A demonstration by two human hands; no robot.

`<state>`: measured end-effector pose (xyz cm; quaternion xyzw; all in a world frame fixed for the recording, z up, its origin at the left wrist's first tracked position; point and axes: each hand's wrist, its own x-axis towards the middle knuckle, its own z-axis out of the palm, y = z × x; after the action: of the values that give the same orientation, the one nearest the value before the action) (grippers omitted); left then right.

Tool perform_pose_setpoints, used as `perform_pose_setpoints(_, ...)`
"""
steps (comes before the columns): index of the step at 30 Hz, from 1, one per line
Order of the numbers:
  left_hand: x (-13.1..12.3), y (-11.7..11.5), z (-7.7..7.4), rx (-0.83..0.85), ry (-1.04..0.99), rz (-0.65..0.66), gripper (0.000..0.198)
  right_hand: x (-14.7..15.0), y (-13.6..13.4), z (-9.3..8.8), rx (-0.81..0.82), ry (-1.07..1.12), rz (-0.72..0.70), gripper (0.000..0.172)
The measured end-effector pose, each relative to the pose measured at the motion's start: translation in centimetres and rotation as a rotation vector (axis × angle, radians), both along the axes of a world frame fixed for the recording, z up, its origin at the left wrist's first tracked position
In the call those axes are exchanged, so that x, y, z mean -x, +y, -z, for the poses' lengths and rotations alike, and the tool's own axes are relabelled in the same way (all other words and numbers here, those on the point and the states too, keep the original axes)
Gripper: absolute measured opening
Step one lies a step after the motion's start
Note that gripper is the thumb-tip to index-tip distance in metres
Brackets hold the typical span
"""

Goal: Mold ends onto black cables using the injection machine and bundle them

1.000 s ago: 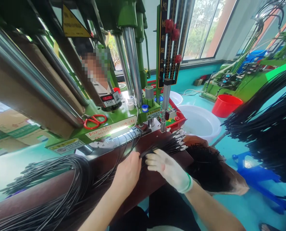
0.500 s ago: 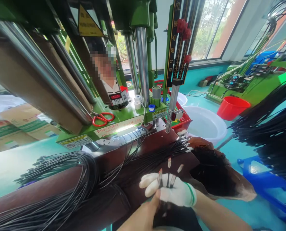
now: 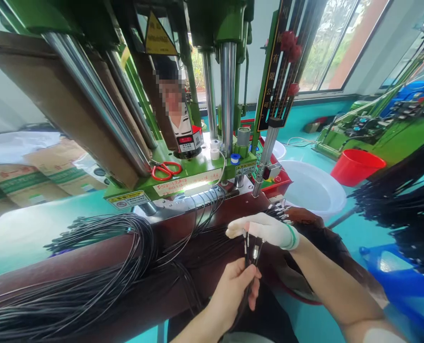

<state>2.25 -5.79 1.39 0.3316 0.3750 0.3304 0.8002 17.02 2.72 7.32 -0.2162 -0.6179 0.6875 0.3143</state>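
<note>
My bare left hand [image 3: 233, 286] is closed round a few thin black cables [image 3: 248, 259], gripping them just below their metal-tipped ends. My right hand [image 3: 265, 229], in a white glove with a green cuff, rests above them with its fingers curled at the cable tips. Both hands hover over the dark brown bench edge [image 3: 90, 259] in front of a green press machine [image 3: 183, 174]. More metal-tipped cable ends [image 3: 281, 212] lie fanned on the bench just beyond the glove.
A thick bundle of black cables [image 3: 101, 267] drapes over the bench at left. Red scissors [image 3: 166, 169] lie on the machine bed. A white basin [image 3: 314, 188] and red bucket [image 3: 357, 166] stand on the floor at right, with more black cables [image 3: 405, 205] hanging. Another person stands behind the machine.
Both hands pulled a few cables off the pile on the bench. The left hand now grips them lower down, and the gloved right hand has shifted up to their tips.
</note>
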Motion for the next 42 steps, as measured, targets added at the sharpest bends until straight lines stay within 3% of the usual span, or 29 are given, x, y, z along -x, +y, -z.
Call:
perform_pose_setpoints(5, -0.6, 0.4, 0.2, 0.043, -0.066, -0.078, 0.027, 0.1, -0.1, 1.3, 0.063, -0.046, -0.031, 0.036)
perform_pose_setpoints(11, -1.1, 1.0, -0.4, 0.038, -0.025, 0.011, 0.027, 0.2, -0.2, 2.8, 0.101, -0.058, -0.093, 0.044)
perform_pose_setpoints(16, -1.6, 1.2, -0.4, 0.07, -0.101, -0.163, 0.025, 1.0, -0.3, 3.3, 0.062, -0.101, -0.1, 0.05)
perform_pose_setpoints(19, -1.9, 1.3, 0.1, 0.077, -0.139, -0.182, 0.026, 1.7, -0.6, 3.2, -0.073, -0.183, -0.072, 0.049)
perform_pose_setpoints(23, -1.8, 1.5, 0.6, 0.103, -0.168, -0.177, 0.03, 2.3, -1.2, 3.6, -0.404, -0.402, 0.112, 0.043)
perform_pose_setpoints(25, -1.4, 1.8, 0.7, 0.101, -0.162, -0.183, 0.031, 2.6, -0.9, 4.0, -0.492, -0.43, 0.158, 0.041)
perform_pose_setpoints(28, -0.4, 2.6, 0.8, 0.07, -0.137, -0.179, 0.032, 2.8, 1.2, 4.4, -0.547, -0.493, 0.198, 0.04)
perform_pose_setpoints(32, 1.2, 3.8, 1.3, 0.009, -0.082, -0.284, 0.033, 2.8, 6.9, 4.9, -0.714, -1.053, 0.569, 0.032)
perform_pose_setpoints(34, 1.7, 4.2, 1.7, -0.014, -0.068, -0.369, 0.034, 2.8, 9.5, 5.4, -0.727, -1.201, 0.633, 0.036)
perform_pose_setpoints(38, 1.9, 4.3, 2.3, -0.054, -0.055, -0.437, 0.034, 3.4, 12.1, 6.5, -0.724, -1.33, 0.569, 0.035)
perform_pose_setpoints(42, 1.8, 4.0, 2.4, -0.099, -0.021, -0.434, 0.033, 3.6, 11.7, 6.1, -0.706, -1.373, 0.38, 0.041)
